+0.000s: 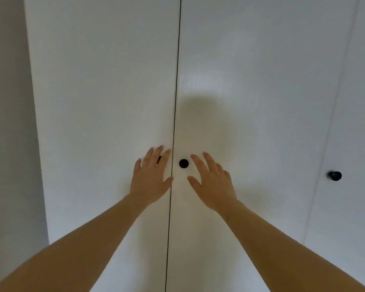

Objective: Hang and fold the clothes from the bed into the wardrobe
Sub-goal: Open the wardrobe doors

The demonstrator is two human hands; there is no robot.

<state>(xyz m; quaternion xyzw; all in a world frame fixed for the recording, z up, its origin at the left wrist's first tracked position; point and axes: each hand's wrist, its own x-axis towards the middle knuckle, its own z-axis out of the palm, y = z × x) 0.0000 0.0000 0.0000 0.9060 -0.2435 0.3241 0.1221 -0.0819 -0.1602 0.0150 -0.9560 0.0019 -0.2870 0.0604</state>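
Observation:
Two white wardrobe doors fill the view, the left door [103,91] and the right door [261,81], closed with a thin dark gap between them. My left hand [151,175] lies flat with fingers spread on the left door, covering most of its black knob [159,159]. Just right of the gap sits the right door's round black knob [183,163]. My right hand [212,181] is spread open beside it, fingers a little to the knob's right, holding nothing. No clothes or bed are in view.
A third white door panel [358,123] stands at the far right with its own black knob [335,175]. A plain grey wall [6,123] runs down the left edge beside the wardrobe.

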